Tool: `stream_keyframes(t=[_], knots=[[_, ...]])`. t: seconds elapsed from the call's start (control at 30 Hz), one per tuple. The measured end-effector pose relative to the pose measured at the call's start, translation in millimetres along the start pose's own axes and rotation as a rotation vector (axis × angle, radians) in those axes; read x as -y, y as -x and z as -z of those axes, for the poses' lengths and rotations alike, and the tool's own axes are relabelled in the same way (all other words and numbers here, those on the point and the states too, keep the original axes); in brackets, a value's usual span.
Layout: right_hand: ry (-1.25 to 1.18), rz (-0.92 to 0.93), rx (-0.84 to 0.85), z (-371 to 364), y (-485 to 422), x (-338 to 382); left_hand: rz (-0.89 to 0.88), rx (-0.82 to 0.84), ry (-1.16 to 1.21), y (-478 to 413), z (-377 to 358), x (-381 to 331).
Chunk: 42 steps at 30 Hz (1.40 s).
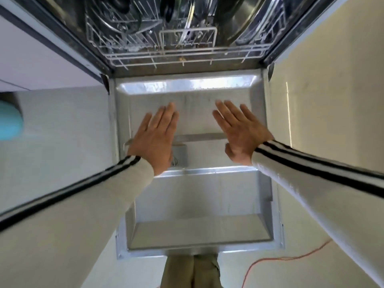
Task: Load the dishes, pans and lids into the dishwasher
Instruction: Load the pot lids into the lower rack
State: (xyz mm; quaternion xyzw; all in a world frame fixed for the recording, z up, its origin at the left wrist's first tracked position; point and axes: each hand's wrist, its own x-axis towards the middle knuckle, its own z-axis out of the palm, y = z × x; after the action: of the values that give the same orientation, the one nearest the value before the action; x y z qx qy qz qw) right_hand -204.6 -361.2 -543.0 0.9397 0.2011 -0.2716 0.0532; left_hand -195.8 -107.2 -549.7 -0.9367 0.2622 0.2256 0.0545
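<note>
Below, item by item, from the head camera looking down.

Dishwasher door (195, 204): lowered flat, steel inner face up, running from the tub down to the person's legs.

Left hand (155, 138): flat and wide, fingers straight and close together, palm down over the left part of the door; it holds nothing. Whether the palm touches the steel cannot be told.

Right hand (241, 132): likewise flat and wide, fingers slightly spread, palm down over the right part of the door, empty. The two hands lie side by side, apart from each other.

Sleeves (83, 204): pale knit with dark stripes along each forearm.

Lower rack (182, 57): white wire, inside the tub beyond the door hinge. It carries the load: a curved steel pan or lid (243, 19) at the right, dark rounded pieces (122, 5) at the left, both partly cut off by the frame edge. A wire cutlery basket (187, 38) stands at the middle front.

Floor (62, 132): pale, to both sides of the door. An orange cord (291, 258) lies on it at lower right.

Blue object (9, 121): at the left edge, blurred, kind unclear.
</note>
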Motion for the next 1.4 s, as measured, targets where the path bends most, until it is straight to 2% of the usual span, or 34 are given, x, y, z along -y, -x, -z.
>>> stream_keyframes(t=[0.27, 0.4, 0.67, 0.73, 0.83, 0.9, 1.03, 1.13, 1.3, 1.4], knots=[[-0.110, 0.046, 0.157, -70, 104, 73, 0.098, 0.178, 0.077, 127, -65, -68], [-0.135, 0.124, 0.243, -100, 153, 118, 0.073, 0.264, 0.110, 183, -93, -106], [-0.137, 0.126, 0.296, -193, 219, 184, 0.097, 0.325, 0.091, 256, -174, -144], [-0.128, 0.112, 0.224, -223, 224, 192, 0.084, 0.302, 0.076, 263, -197, -146], [-0.086, 0.093, -0.005, -264, 222, 197, 0.050, 0.209, 0.043, 266, -235, -146], [-0.075, 0.073, -0.100, -284, 215, 196, 0.033, 0.144, 0.016, 266, -260, -144], [-0.012, 0.022, -0.130, -314, 202, 193, 0.053, -0.004, -0.016, 262, -301, -134], [-0.033, -0.015, -0.240, -327, 193, 192, 0.085, -0.128, -0.053, 250, -315, -128], [-0.006, 0.002, -0.346, -335, 186, 190, 0.074, -0.181, -0.113, 243, -322, -123], [0.001, 0.007, -0.331, -333, 190, 189, 0.050, -0.182, -0.149, 247, -319, -120]])
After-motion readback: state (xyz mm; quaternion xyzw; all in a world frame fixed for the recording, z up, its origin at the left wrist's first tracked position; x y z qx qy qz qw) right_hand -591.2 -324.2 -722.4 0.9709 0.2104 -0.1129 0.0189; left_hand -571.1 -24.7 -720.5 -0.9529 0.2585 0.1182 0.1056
